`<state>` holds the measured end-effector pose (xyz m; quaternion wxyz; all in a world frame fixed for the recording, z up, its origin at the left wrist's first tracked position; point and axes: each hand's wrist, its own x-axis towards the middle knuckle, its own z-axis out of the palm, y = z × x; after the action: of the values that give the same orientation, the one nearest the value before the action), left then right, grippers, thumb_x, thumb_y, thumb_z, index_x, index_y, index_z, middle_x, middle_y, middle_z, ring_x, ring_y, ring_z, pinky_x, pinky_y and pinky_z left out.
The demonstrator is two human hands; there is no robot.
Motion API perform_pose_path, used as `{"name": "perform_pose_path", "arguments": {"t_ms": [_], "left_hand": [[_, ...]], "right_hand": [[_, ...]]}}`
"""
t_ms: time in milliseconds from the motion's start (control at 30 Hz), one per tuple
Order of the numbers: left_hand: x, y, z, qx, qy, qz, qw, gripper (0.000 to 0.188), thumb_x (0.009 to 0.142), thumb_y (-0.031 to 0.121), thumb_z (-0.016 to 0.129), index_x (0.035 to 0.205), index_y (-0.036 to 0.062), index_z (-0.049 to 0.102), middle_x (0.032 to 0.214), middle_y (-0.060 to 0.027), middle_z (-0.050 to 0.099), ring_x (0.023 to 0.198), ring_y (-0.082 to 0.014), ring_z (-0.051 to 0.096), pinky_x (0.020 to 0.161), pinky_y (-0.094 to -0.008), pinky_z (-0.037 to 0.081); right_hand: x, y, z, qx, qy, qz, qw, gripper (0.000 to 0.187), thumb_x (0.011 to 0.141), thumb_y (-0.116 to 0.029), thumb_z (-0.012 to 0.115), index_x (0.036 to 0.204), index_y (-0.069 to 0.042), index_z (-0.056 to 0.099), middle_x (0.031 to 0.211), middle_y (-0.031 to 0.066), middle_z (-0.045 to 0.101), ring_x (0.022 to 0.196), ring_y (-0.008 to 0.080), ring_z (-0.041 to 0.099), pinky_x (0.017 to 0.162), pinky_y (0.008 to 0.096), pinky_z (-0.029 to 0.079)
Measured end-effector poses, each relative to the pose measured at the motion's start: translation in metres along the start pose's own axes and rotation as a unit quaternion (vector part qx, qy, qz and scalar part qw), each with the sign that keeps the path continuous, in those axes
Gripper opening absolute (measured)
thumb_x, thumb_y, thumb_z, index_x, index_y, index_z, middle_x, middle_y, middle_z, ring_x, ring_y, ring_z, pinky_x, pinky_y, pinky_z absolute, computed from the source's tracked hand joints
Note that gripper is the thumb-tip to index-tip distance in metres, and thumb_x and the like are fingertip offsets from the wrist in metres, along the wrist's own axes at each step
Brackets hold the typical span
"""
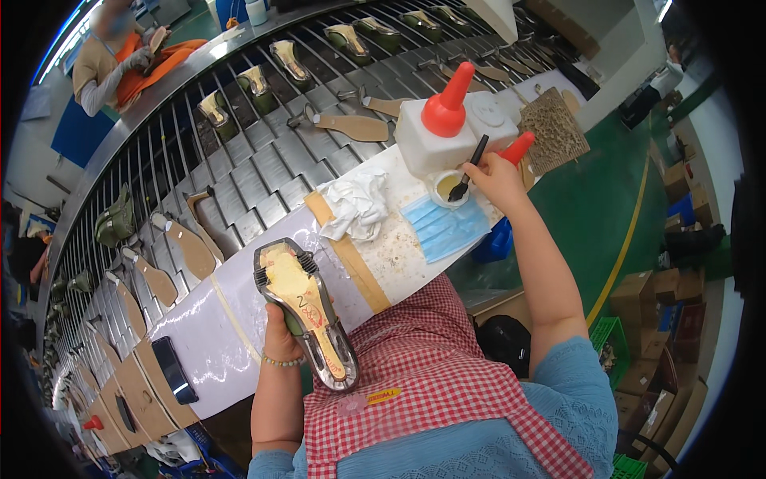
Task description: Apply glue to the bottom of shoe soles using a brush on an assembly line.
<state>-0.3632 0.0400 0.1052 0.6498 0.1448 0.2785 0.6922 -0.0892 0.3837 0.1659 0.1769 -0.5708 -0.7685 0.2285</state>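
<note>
My left hand [281, 334] is closed round a shoe upper on a last [313, 307], held with its underside up over the near edge of the bench. That underside is pale yellow with handwritten marks, and dark shiny material folds in round its rim. In my right hand [499, 182] is a black brush [480, 150], its bristles down in a small white cup [437, 196] of yellowish liquid. The cup stands against a white plastic bottle [423, 142] with a red cone nozzle. A second red nozzle [519, 147] shows just beside my right fingers.
A blue face mask [445, 227] and crumpled white cloth [356, 205] lie on the bench board. Beyond runs a metal slat conveyor [259, 180] bearing several soles [349, 128] and lasted uppers [289, 62]. A phone [173, 369] lies left; across the conveyor sits a co-worker [112, 68].
</note>
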Motion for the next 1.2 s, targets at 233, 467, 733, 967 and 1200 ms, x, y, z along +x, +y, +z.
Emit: {"name": "perform_pose_path", "arguments": {"t_ms": [233, 467, 733, 967, 1200], "left_hand": [[-0.001, -0.003, 0.001, 0.042, 0.066, 0.015, 0.997, 0.095, 0.073, 0.078, 0.057, 0.131, 0.0036, 0.048, 0.112, -0.0193, 0.063, 0.092, -0.0317, 0.068, 0.076, -0.0428, 0.059], [0.019, 0.026, 0.021, 0.217, -0.015, 0.005, 0.976, 0.079, 0.077, 0.044, 0.079, 0.133, -0.0003, 0.046, 0.124, -0.0095, 0.06, 0.111, -0.0207, 0.059, 0.095, -0.0353, 0.049], [0.024, 0.047, 0.073, 0.44, -0.127, -0.016, 0.889, 0.057, 0.071, 0.037, 0.084, 0.111, 0.0019, 0.063, 0.099, -0.0079, 0.068, 0.093, -0.018, 0.065, 0.084, -0.031, 0.05], [0.022, 0.057, 0.078, 0.522, -0.17, 0.004, 0.836, 0.062, 0.067, 0.043, 0.084, 0.11, 0.0026, 0.063, 0.094, -0.01, 0.069, 0.088, -0.0206, 0.066, 0.08, -0.0318, 0.05], [0.019, 0.04, 0.025, 0.132, -0.119, -0.069, 0.982, 0.084, 0.073, 0.051, 0.08, 0.132, -0.0011, 0.05, 0.118, -0.0115, 0.064, 0.107, -0.0196, 0.062, 0.092, -0.0325, 0.05]], "right_hand": [[-0.005, 0.017, 0.009, 0.083, 0.001, -0.005, 0.997, 0.041, 0.086, -0.036, 0.068, 0.099, 0.003, 0.066, 0.086, 0.0197, 0.07, 0.083, 0.0305, 0.069, 0.075, 0.0379, 0.052], [-0.063, -0.046, -0.023, 0.19, -0.057, -0.088, 0.976, 0.026, 0.09, -0.022, 0.066, 0.104, 0.0, 0.065, 0.088, 0.0078, 0.069, 0.082, 0.02, 0.066, 0.073, 0.0323, 0.051], [-0.086, -0.126, 0.02, 0.382, -0.332, -0.259, 0.823, 0.039, 0.098, -0.032, 0.052, 0.12, 0.0, 0.061, 0.117, 0.0088, 0.063, 0.109, 0.0168, 0.059, 0.094, 0.0324, 0.045], [-0.114, -0.105, 0.072, 0.547, -0.51, -0.009, 0.664, 0.068, 0.1, -0.057, 0.032, 0.131, 0.0, 0.054, 0.127, 0.0099, 0.059, 0.121, 0.0197, 0.054, 0.104, 0.0357, 0.039], [-0.124, -0.108, 0.052, 0.483, -0.502, -0.096, 0.711, 0.034, 0.1, -0.027, 0.051, 0.115, 0.001, 0.063, 0.092, 0.0026, 0.064, 0.085, 0.0096, 0.058, 0.08, 0.0255, 0.046]]}}
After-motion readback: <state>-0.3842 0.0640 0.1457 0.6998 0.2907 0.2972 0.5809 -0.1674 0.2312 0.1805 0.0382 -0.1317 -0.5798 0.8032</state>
